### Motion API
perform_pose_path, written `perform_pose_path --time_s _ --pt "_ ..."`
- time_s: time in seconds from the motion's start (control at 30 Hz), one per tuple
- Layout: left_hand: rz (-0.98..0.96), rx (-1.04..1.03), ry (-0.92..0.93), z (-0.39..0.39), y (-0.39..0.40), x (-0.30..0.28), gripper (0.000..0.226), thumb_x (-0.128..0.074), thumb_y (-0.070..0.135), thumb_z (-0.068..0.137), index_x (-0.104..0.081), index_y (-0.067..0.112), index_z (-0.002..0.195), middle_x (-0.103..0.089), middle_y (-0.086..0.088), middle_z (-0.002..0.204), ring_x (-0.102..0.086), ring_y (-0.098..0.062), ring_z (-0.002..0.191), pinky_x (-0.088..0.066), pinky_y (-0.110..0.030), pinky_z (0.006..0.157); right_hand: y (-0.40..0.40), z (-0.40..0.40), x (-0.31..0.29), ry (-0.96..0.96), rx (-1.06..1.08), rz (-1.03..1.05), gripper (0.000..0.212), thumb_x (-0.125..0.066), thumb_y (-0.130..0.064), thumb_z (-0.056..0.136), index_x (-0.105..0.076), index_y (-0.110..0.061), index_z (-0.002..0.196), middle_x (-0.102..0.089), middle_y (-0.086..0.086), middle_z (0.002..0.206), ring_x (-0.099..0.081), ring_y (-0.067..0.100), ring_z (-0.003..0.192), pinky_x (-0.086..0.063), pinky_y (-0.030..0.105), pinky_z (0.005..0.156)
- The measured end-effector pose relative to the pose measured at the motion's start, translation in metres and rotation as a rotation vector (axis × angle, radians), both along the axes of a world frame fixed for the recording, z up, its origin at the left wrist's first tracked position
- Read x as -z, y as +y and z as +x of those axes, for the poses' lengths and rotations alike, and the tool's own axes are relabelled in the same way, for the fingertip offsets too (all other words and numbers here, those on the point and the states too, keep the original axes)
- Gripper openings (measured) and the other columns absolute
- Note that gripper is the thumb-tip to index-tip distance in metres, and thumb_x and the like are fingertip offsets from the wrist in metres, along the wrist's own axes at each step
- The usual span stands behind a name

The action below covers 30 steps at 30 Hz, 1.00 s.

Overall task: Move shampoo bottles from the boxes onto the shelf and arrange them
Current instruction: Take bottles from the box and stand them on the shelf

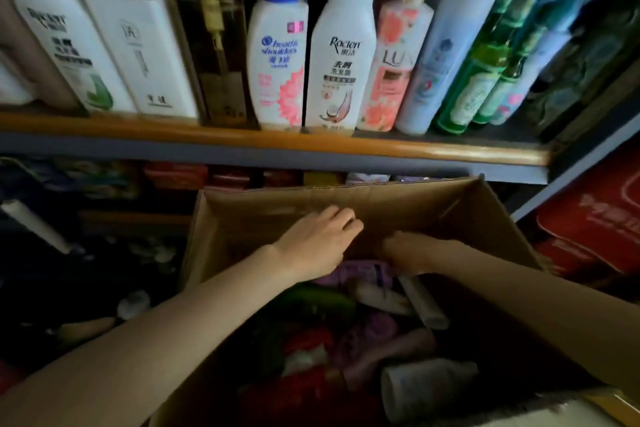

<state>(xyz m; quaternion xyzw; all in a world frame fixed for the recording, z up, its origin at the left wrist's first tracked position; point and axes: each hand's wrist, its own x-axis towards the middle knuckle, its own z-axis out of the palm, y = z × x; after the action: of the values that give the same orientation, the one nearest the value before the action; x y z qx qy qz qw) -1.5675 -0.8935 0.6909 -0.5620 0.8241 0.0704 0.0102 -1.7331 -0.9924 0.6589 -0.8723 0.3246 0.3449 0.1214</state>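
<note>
The shelf (277, 140) runs across above both hands, its front lip well beyond the fingertips, and it carries a packed row of upright bottles — a white one with a blue cap (277, 59), a white one beside it (341, 55) and a pink flowered one (391, 62) stand straight above the hands, with little free room showing between them. Below, the cardboard box (381, 194) surrounds both hands; its far wall rises just past the knuckles. The shampoo bottles yet to be moved lie jumbled in the box beneath and behind the wrists: a white one (426, 388) nearest the person under the right forearm, a green one (311, 298) under the left wrist, a slim cream tube (422, 302) below the right hand, purple and red packs among them. The left hand (318, 243) hovers over the pile with fingers loosely bent, holding nothing. The right hand (405, 250) dips lower toward the purple packs; whether it grips anything I cannot tell. These plastic bottles look smooth and probably full — heavy for their size, stiff, a bit slippery — so taking one round the waist, below the cap, seems safest.
</note>
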Motion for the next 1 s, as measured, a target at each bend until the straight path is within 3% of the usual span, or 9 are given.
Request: perform_pose_path --time_s 0.1,0.27,0.37,0.5,0.67,0.73,0.83,0.93,1.0 --pt "0.157 -0.065 -0.050 0.003 0.007 0.023 0.055 -0.047 0.005 0.092 -0.026 0.012 0.142 -0.027 -0.011 0.145 -0.033 -0.030 0.129 -0.043 -0.039 0.098 -0.002 0.012 0.054 0.167 -0.128 0.079 0.059 -0.059 -0.024 0.089 -0.035 -0.016 0.142 -0.042 0.011 0.142 -0.043 0.029 0.128 -0.041 0.036 0.101" --pt "0.373 -0.182 -0.039 0.013 0.021 0.041 0.057 -0.044 0.006 0.092 -0.023 0.014 0.144 -0.023 -0.011 0.148 -0.031 -0.032 0.131 -0.043 -0.042 0.098 0.019 0.034 0.105 0.340 -0.403 -0.005 0.053 -0.037 -0.027 0.101 -0.018 -0.015 0.149 -0.019 0.003 0.155 -0.023 0.025 0.142 -0.022 0.041 0.116" --pt "0.436 -0.207 -0.011 0.015 0.022 0.046 0.057 -0.045 0.009 0.092 -0.022 0.016 0.144 -0.024 -0.010 0.146 -0.034 -0.031 0.129 -0.045 -0.040 0.094 0.026 0.041 0.100 0.333 -0.369 -0.023 0.060 -0.052 -0.035 0.093 -0.030 -0.015 0.145 -0.032 0.007 0.150 -0.034 0.028 0.136 -0.035 0.041 0.108" --pt "0.527 -0.243 0.090 0.009 0.015 0.037 0.057 -0.050 0.023 0.094 -0.023 0.016 0.144 -0.035 -0.009 0.141 -0.047 -0.027 0.118 -0.048 -0.037 0.089 0.012 0.049 0.019 0.004 -0.131 0.018 0.034 -0.067 -0.036 0.080 -0.058 -0.014 0.105 -0.058 0.007 0.106 -0.059 0.026 0.104 -0.047 0.033 0.076" --pt "0.470 -0.315 0.426 0.005 0.019 -0.005 0.065 -0.056 0.043 0.089 -0.030 0.018 0.143 -0.043 -0.001 0.138 -0.048 -0.021 0.120 -0.040 -0.024 0.088 0.023 0.065 -0.101 -0.332 0.013 0.021 0.037 -0.069 -0.045 0.076 -0.055 -0.016 0.093 -0.061 0.003 0.070 -0.054 0.013 0.053 -0.040 0.022 0.047" --pt "0.383 -0.395 0.576 0.019 0.025 -0.035 0.060 -0.062 0.040 0.086 -0.042 0.016 0.136 -0.049 0.004 0.121 -0.049 -0.015 0.121 -0.037 -0.019 0.086 0.034 0.073 -0.147 -0.481 0.099 0.050 0.035 -0.071 -0.043 0.076 -0.055 -0.013 0.085 -0.054 0.001 0.052 -0.045 0.009 0.034 -0.036 0.019 0.040" --pt "0.273 -0.387 0.809 0.043 0.037 -0.090 0.036 -0.069 0.028 0.083 -0.053 0.025 0.115 -0.057 0.013 0.107 -0.056 -0.010 0.112 -0.044 -0.017 0.086 0.048 0.087 -0.209 -0.716 0.150 0.063 0.036 -0.074 -0.038 0.075 -0.053 -0.009 0.076 -0.052 0.006 0.053 -0.041 0.012 0.035 -0.032 0.019 0.035" --pt "0.104 -0.351 0.979 0.066 0.046 -0.154 0.028 -0.067 0.021 0.084 -0.052 0.029 0.106 -0.059 0.019 0.100 -0.059 -0.004 0.102 -0.049 -0.014 0.082 0.062 0.102 -0.273 -1.034 0.175 -0.007 0.035 -0.074 -0.036 0.075 -0.053 -0.008 0.080 -0.047 0.006 0.058 -0.039 0.013 0.036 -0.029 0.018 0.033" --pt "-0.033 -0.338 1.066 0.083 0.052 -0.196 0.024 -0.066 0.018 0.084 -0.056 0.030 0.103 -0.062 0.016 0.100 -0.061 -0.004 0.099 -0.052 -0.018 0.083 0.071 0.109 -0.313 -1.293 0.201 0.090 0.034 -0.071 -0.032 0.079 -0.050 -0.009 0.091 -0.047 0.004 0.066 -0.043 0.013 0.038 -0.028 0.017 0.033"
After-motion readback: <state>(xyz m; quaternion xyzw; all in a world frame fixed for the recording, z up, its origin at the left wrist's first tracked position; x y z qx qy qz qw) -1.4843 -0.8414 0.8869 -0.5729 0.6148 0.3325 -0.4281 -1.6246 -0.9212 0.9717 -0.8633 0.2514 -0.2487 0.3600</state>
